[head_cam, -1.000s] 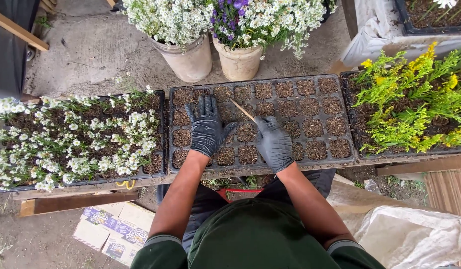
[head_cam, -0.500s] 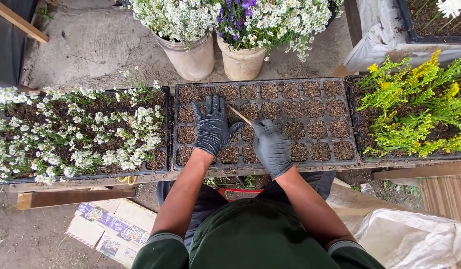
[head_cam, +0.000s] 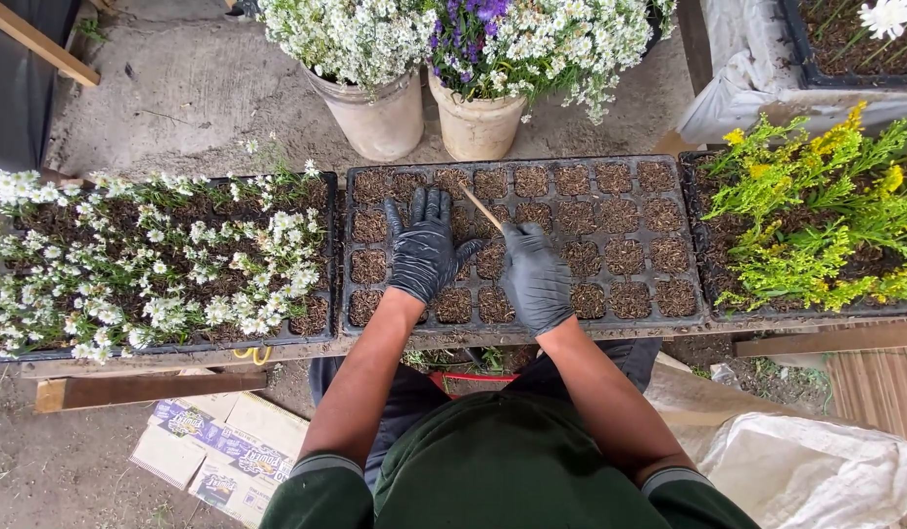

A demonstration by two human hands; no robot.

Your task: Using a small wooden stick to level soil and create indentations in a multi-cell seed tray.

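Right hand, in a black glove, has its grip closed around a thin wooden stick. The stick pokes out past the fingers and angles up and to the left over the cell tray. Can't tell whether the tip is actually down in the soil or just above it. Left hand, also black-gloved, isn't gripping anything: it's spread open and flat, palm down, on the soil cells just beside the right hand, with the thumb reaching toward the stick.

Tray itself is black plastic, every cell packed with dark fibrous soil, no plants in it. It sits on a rough wooden surface in front of the person.

To the left, touching edge to edge as far as I can see, is a tray of small white flowers. To the right is a tray of yellow-green plants. Behind the middle tray, on the concrete, are two pale buckets stuffed with white and purple cut flowers. Down low there's flattened cardboard on the ground at left and a white sack at right.
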